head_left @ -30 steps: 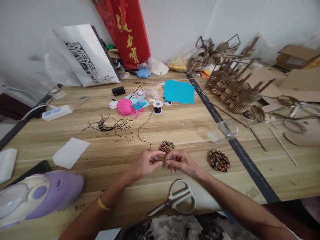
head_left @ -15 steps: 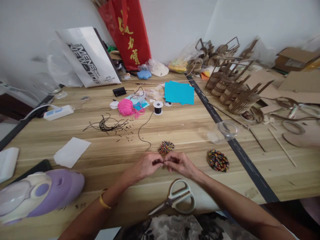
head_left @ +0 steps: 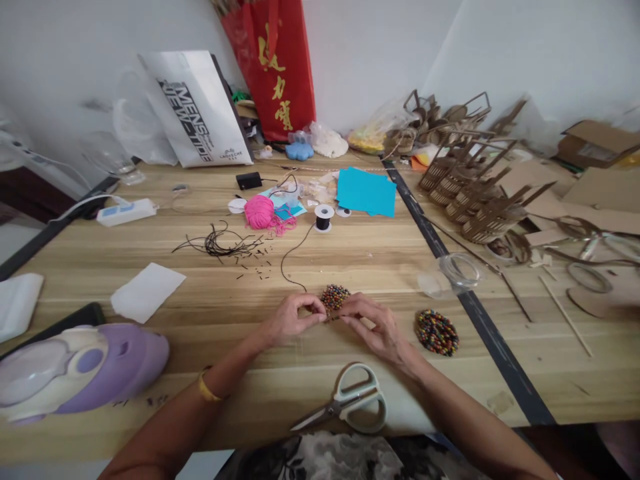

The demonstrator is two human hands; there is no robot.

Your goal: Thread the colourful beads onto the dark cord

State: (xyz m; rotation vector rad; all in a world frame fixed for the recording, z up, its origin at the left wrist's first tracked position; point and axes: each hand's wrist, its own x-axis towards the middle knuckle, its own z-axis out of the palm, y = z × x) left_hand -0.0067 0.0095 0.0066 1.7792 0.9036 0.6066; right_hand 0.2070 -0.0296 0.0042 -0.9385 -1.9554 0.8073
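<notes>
My left hand (head_left: pixel 295 316) is pinched, thumb against forefinger, at the near edge of a small coil of multicoloured beads (head_left: pixel 335 294). Facing it, my right hand (head_left: pixel 374 325) pinches too, its fingertips a short gap away. Something thin and dark spans the fingertips; it is too small to make out. A larger coil of multicoloured beads (head_left: pixel 437 332) lies to the right of my right hand. Below the hands rest scissors (head_left: pixel 358 399) with pale handles, blades pointing left. Black cord (head_left: pixel 283 261) runs from a spool (head_left: pixel 323 219) towards my left hand.
Cut black cords (head_left: pixel 220 243) and short snippets lie left of centre, near pink yarn (head_left: pixel 259 211). Blue sheets (head_left: pixel 367 192) are farther back. A purple-and-white appliance (head_left: pixel 117 363) stands at the left, small brown baskets (head_left: pixel 470 193) at the right. A clear tape roll (head_left: pixel 460 270) sits mid-right.
My hands have drawn slightly apart and now sit closer to the small bead coil, with the thin dark thing showing between the fingertips. The whole view has shifted a little.
</notes>
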